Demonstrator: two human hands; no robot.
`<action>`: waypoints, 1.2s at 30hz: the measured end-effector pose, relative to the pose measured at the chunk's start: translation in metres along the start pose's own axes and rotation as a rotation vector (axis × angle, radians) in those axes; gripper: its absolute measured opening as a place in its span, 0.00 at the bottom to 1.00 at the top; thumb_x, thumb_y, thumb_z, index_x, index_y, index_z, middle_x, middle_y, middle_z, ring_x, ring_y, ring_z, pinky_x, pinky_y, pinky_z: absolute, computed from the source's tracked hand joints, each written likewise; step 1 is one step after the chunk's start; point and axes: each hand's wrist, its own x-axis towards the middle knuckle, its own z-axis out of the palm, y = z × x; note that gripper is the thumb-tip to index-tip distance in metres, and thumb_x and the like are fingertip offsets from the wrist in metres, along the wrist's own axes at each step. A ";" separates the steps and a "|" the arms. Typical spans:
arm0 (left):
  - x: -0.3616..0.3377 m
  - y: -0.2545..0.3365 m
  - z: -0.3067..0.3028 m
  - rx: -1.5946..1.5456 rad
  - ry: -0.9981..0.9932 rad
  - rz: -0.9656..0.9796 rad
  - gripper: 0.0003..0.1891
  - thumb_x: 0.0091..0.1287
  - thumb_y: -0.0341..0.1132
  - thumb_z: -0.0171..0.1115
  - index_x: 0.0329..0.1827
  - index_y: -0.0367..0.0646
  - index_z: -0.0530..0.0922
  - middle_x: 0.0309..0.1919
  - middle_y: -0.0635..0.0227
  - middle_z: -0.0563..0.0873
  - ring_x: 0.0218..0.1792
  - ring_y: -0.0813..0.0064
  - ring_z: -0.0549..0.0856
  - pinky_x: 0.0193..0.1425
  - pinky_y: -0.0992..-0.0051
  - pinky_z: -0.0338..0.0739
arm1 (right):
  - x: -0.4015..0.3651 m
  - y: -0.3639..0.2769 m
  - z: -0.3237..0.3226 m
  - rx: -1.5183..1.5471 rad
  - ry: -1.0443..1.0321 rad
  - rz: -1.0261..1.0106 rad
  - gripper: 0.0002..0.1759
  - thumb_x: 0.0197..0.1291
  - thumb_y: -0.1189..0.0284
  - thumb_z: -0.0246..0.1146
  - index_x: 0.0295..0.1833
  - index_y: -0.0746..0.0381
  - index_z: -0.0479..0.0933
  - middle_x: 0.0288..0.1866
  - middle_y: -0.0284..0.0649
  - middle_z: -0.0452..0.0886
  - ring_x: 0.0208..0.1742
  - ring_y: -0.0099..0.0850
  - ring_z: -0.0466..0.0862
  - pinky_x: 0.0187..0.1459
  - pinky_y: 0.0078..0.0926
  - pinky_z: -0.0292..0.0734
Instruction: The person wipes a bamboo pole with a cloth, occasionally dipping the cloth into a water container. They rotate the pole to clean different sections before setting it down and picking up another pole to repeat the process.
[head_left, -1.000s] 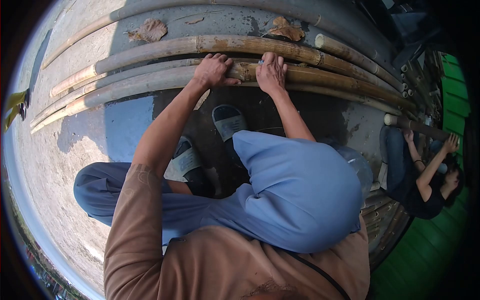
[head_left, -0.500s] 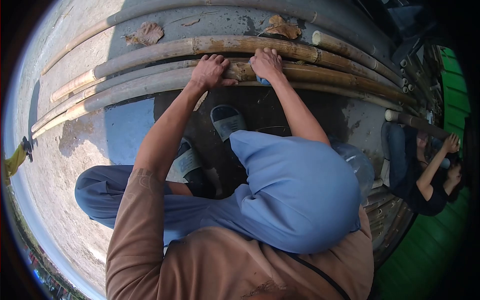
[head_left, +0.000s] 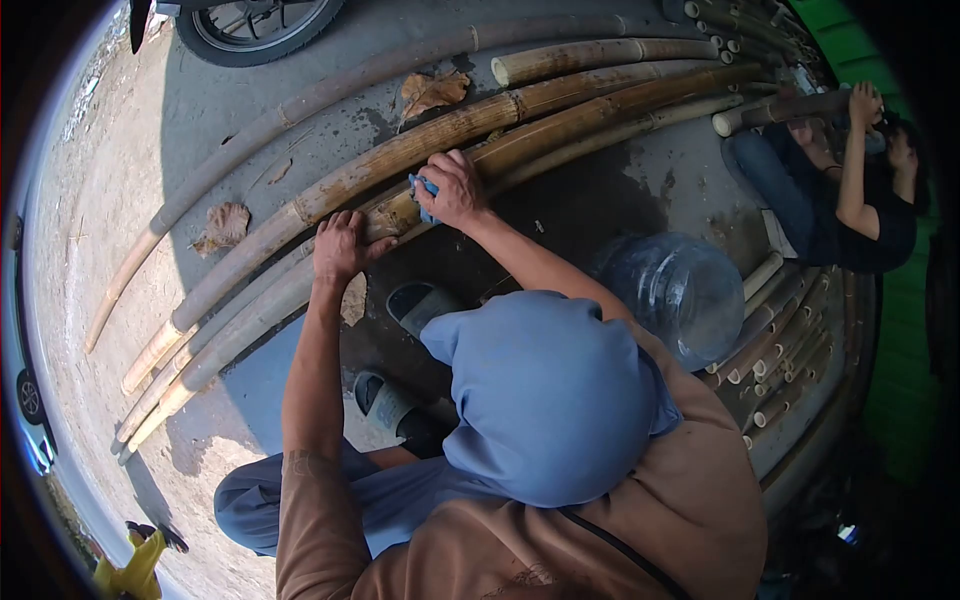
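Note:
My left hand (head_left: 345,245) is wrapped over the near bamboo pole (head_left: 560,130), its thumb stretched along the top. Just to its right, my right hand (head_left: 455,188) grips a blue cloth (head_left: 425,194) pressed against the same pole. Most of the cloth is hidden under the fingers. A dark, stained joint in the bamboo shows between the two hands. Right behind lies another long mottled bamboo pole (head_left: 440,133). Thinner poles run alongside these, below my hands.
A short thick bamboo piece (head_left: 600,58) and dry leaves (head_left: 432,93) lie behind. A clear plastic jug (head_left: 675,300) stands at my right, near stacked bamboo (head_left: 790,330). Another person (head_left: 880,215) holds a bamboo length at far right. A wheel (head_left: 262,28) shows at the top.
The view has swung, so the poles now slant up to the right and the wheel appears. More of the blue cloth shows. Both hands remain on the pole, either side of the joint.

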 end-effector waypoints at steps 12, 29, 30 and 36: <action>-0.019 0.032 -0.007 0.242 0.090 -0.032 0.47 0.62 0.70 0.71 0.73 0.41 0.76 0.66 0.59 0.78 0.67 0.54 0.77 0.67 0.54 0.74 | 0.050 0.186 -0.099 -0.639 0.039 0.727 0.13 0.74 0.62 0.64 0.48 0.58 0.89 0.59 0.38 0.83 0.66 0.44 0.75 0.70 0.54 0.71; -0.028 -0.035 -0.012 -0.225 -0.122 0.067 0.46 0.49 0.57 0.85 0.70 0.39 0.83 0.61 0.48 0.81 0.67 0.44 0.78 0.74 0.53 0.75 | -0.008 0.113 -0.048 -0.379 0.402 0.320 0.07 0.64 0.68 0.72 0.43 0.57 0.82 0.51 0.42 0.79 0.56 0.50 0.77 0.56 0.57 0.72; -0.027 -0.041 -0.007 -0.215 -0.121 0.079 0.47 0.49 0.57 0.85 0.70 0.39 0.83 0.63 0.47 0.81 0.67 0.43 0.78 0.75 0.53 0.75 | -0.006 0.093 -0.039 -0.405 0.383 0.368 0.07 0.64 0.68 0.72 0.42 0.56 0.82 0.51 0.42 0.79 0.56 0.49 0.77 0.56 0.57 0.72; -0.020 -0.040 -0.012 -0.217 -0.179 0.100 0.45 0.49 0.58 0.85 0.67 0.38 0.84 0.61 0.47 0.86 0.65 0.44 0.82 0.71 0.52 0.79 | -0.022 -0.092 0.037 -0.076 -0.127 0.089 0.10 0.62 0.66 0.71 0.45 0.55 0.79 0.52 0.40 0.78 0.58 0.44 0.78 0.57 0.50 0.71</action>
